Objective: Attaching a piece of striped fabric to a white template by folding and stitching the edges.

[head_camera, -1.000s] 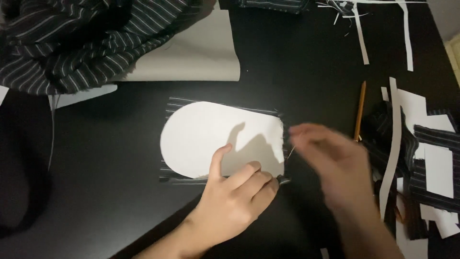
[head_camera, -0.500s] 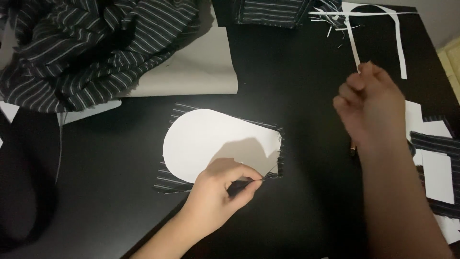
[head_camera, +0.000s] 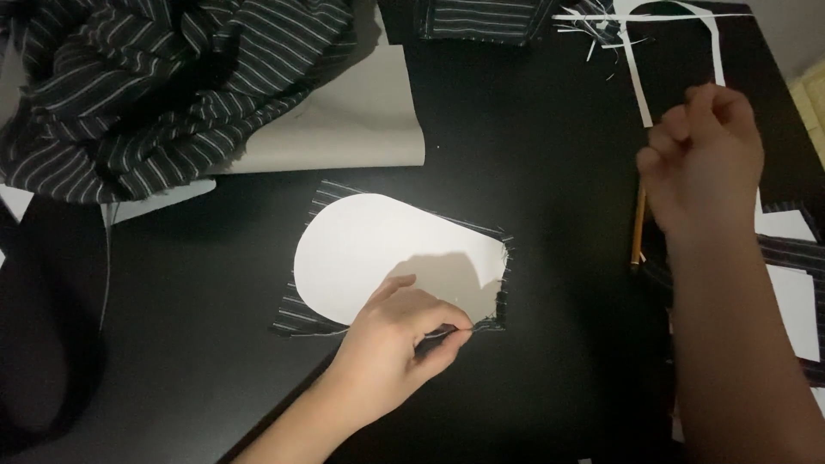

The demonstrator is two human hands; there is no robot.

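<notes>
Item: white paper pattern [head_camera: 387, 253], rounded at its left end and straight at its right, lying flat on a small piece of black striped fabric [head_camera: 320, 199] near the middle of the black surface [head_camera: 533, 155]. The fabric shows as a narrow border around the paper, with a frayed edge at the right.

Left hand [head_camera: 397, 344]: my grip rests on the near right part of the pattern, fingers curled and pinched together at the fabric's near edge. It seems to press paper and cloth down so they stay aligned. Whether something thin sits between the fingertips, I cannot tell.

Right hand [head_camera: 703, 155]: raised above the right side of the surface, well apart from the pattern, fingers drawn into a closed grip. What it holds, if anything, is too small to make out.

Pencil [head_camera: 638, 225]: lying on the surface just beside and below my right hand, pointing near to far, within easy reach.

Bundle of striped cloth [head_camera: 163, 77]: heaped at the far left, kept off the working area.

Grey sheet [head_camera: 361, 120]: flat, partly under that bundle, far of the pattern.

White paper strips [head_camera: 640, 86]: scattered at the far right, with thread-like scraps beside them.

Further white paper pieces and striped offcuts [head_camera: 795, 275]: stacked along the right edge.
</notes>
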